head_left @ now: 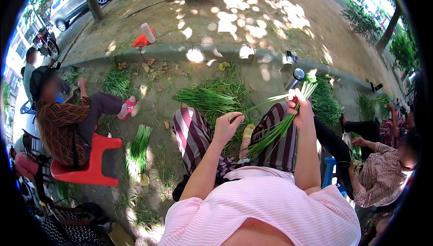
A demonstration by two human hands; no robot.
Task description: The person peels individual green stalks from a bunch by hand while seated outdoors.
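My right hand (301, 108) is closed around a bunch of green chives (276, 133), above my right knee. The pale ends stick up past the fingers and the long leaves hang down toward my lap. From this bunch a few strands reach left toward my left hand (227, 128). Its fingers are pinched together over my left knee, on what looks like the tip of a strand, though the contact is too small to make out. Beyond my knees a loose pile of chives (209, 96) lies on the ground.
Another chive pile (325, 104) lies right, beside a metal flask (296, 77). A bundle (139, 149) lies left, near a person on a red stool (106, 149). Another person (383, 174) sits right. A low kerb (176, 54) runs across the far side, with a pink bottle (147, 34) beyond.
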